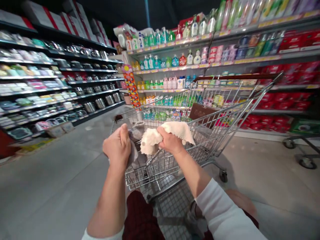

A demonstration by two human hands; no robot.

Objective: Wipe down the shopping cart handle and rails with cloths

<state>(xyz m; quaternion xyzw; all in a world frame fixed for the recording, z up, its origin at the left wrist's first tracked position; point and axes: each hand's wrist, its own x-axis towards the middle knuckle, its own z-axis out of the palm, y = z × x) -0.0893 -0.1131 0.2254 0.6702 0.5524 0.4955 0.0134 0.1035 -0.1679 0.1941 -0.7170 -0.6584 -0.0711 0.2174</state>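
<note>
left hand [118, 145] was fisted tight on a grey cloth [136, 133], right hand [170, 141] clenched on a cream cloth [160, 135]. both cloths sat bunched at the cart [225, 110] handle end, touching each other. shelves [190, 60] of bottles behind.

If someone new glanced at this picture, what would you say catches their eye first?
Dead centre, the left hand grips a grey cloth and the right hand a cream cloth, both over the near end of a wire shopping cart. Behind it, shelves of colourful bottles fill the back wall, with red packs to the right.
</note>
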